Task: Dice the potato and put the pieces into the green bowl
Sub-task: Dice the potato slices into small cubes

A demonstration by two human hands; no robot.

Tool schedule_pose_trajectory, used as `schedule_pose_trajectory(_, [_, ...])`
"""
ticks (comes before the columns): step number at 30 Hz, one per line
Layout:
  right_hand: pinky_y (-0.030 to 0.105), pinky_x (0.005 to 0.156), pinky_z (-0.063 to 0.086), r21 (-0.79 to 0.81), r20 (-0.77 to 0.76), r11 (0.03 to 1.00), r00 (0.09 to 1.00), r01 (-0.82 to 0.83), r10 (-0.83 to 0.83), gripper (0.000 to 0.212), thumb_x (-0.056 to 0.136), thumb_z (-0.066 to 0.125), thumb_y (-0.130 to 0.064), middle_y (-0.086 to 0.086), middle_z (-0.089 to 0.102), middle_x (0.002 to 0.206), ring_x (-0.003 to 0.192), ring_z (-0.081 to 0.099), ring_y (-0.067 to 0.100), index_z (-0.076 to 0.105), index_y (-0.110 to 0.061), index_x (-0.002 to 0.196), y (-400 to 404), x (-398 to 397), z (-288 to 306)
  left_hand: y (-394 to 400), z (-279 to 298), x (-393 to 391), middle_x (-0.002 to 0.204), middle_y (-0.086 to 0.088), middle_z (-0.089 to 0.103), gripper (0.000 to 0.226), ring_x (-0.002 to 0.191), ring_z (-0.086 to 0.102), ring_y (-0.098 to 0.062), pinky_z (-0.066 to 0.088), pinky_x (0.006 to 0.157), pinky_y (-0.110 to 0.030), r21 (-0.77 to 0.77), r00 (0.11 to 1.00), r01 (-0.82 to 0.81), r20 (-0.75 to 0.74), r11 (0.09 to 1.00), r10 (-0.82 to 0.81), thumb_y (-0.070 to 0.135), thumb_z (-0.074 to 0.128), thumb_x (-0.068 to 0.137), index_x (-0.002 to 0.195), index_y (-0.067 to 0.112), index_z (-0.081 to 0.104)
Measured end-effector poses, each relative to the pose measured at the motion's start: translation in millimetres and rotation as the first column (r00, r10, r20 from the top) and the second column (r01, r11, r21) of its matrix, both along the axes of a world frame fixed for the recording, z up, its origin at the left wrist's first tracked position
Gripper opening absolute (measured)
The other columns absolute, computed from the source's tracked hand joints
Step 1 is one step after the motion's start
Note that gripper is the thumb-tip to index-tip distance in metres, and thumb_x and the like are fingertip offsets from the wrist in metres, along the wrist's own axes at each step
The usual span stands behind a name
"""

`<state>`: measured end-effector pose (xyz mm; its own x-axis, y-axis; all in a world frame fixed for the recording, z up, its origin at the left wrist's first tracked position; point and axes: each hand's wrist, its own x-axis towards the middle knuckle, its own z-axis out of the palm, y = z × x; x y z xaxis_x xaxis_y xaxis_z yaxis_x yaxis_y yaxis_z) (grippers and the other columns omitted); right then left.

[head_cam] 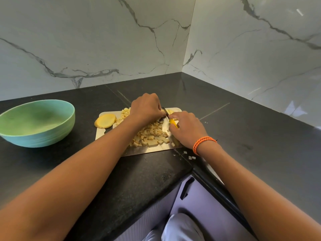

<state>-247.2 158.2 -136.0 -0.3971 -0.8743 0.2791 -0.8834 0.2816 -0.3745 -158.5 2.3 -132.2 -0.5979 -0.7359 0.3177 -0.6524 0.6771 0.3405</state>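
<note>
A steel cutting board (102, 134) lies on the black counter, covered with many small potato cubes (151, 136). A flat potato slab (105, 120) overhangs the board's left corner. My left hand (145, 108) has its fingers curled over a potato piece (170, 111) at the board's far edge, mostly hiding it. My right hand (186, 129) grips a yellow-handled knife (172, 122) whose blade points toward my left fingers. The green bowl (37, 122) stands at the left with nothing visible inside.
A few stray cubes (191, 157) lie on the counter by my right wrist, off the board. Marble walls meet in a corner behind the board. The counter edge bends inward below the board, with lilac cabinet fronts (199, 197) underneath.
</note>
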Motion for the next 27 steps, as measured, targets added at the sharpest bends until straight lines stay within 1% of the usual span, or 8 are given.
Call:
schedule_pose_trajectory(6, [0.045,0.089,0.057,-0.002,0.056,1.0,0.998,-0.005,0.005,0.042,0.094,0.059,-0.037,0.003,0.069,0.12,0.096,0.065,0.022,0.062,-0.031,0.136,32.4,0.4,-2.1,0.3,-0.1,2.2,0.079,0.008,0.074,0.031,0.07,0.067,-0.011,0.062,0.07,-0.034,-0.002,0.999,-0.034,-0.006,0.999,0.034,0.05,0.081,0.088,0.093,0.019,0.083])
schedule_pose_trajectory(10, [0.029,0.063,0.048,-0.006,0.081,0.999,0.996,-0.033,0.033,0.039,0.097,0.061,-0.031,-0.009,0.061,0.079,0.057,0.047,0.005,0.063,-0.029,0.136,55.8,-1.2,2.5,-0.7,-1.2,3.6,0.083,0.008,0.076,0.03,0.071,0.067,-0.01,0.059,0.067,-0.031,-0.012,0.999,-0.036,-0.008,0.999,0.036,0.048,0.08,0.09,0.096,0.019,0.084])
schedule_pose_trajectory(12, [0.02,0.056,0.036,-0.074,0.104,0.997,0.994,-0.036,0.043,0.037,0.097,0.061,-0.027,-0.016,0.052,0.064,0.046,0.042,0.004,0.066,-0.025,0.134,59.5,-1.4,6.4,-1.5,0.2,3.7,0.083,0.009,0.076,0.031,0.072,0.067,-0.01,0.06,0.07,-0.033,-0.006,1.0,-0.025,0.001,1.0,0.025,0.05,0.08,0.089,0.097,0.021,0.084])
schedule_pose_trajectory(14, [0.018,0.054,0.035,-0.166,0.099,0.986,0.995,-0.006,0.022,0.037,0.098,0.061,-0.026,-0.013,0.056,0.057,0.041,0.042,0.007,0.066,-0.024,0.134,56.0,0.2,11.3,-3.6,3.3,4.4,0.084,0.011,0.077,0.032,0.073,0.067,-0.009,0.062,0.072,-0.035,0.013,1.0,-0.008,0.023,1.0,0.007,0.053,0.081,0.087,0.097,0.022,0.084])
schedule_pose_trajectory(17, [0.022,0.056,0.043,-0.216,0.078,0.976,0.997,0.025,-0.008,0.039,0.098,0.06,-0.027,-0.007,0.065,0.062,0.045,0.049,0.011,0.064,-0.026,0.137,39.9,1.5,13.8,-10.7,8.3,8.3,0.081,0.013,0.077,0.029,0.073,0.068,-0.009,0.063,0.074,-0.037,0.066,1.0,-0.01,0.01,0.998,0.009,0.053,0.081,0.087,0.091,0.024,0.085])
schedule_pose_trajectory(20, [0.032,0.067,0.055,-0.132,0.071,0.991,0.997,-0.005,0.014,0.043,0.097,0.057,-0.033,-0.004,0.063,0.07,0.059,0.053,0.011,0.062,-0.03,0.139,19.9,1.7,9.8,-19.9,8.6,13.8,0.08,0.016,0.076,0.011,0.079,0.069,-0.009,0.063,0.076,-0.038,0.108,0.999,-0.012,-0.032,0.994,0.016,0.038,0.081,0.09,0.09,0.027,0.086])
schedule_pose_trajectory(23, [0.039,0.076,0.058,-0.049,0.035,0.999,0.999,0.005,-0.004,0.044,0.096,0.055,-0.039,0.003,0.064,0.086,0.073,0.057,0.02,0.059,-0.034,0.14,6.2,3.7,3.1,-22.7,6.9,15.2,0.082,0.016,0.075,0.008,0.079,0.067,-0.009,0.062,0.073,-0.035,0.125,1.0,0.008,-0.026,0.992,-0.005,0.034,0.082,0.089,0.092,0.028,0.086])
schedule_pose_trajectory(27, [0.041,0.077,0.059,-0.055,-0.002,0.998,1.0,0.017,-0.017,0.045,0.097,0.053,-0.038,0.001,0.062,0.082,0.072,0.054,0.018,0.058,-0.033,0.141,3.2,4.9,-1.2,-24.2,4.7,12.3,0.082,0.014,0.075,0.012,0.078,0.067,-0.01,0.06,0.069,-0.032,0.127,0.999,0.021,-0.031,0.992,-0.017,0.036,0.083,0.088,0.093,0.026,0.086])
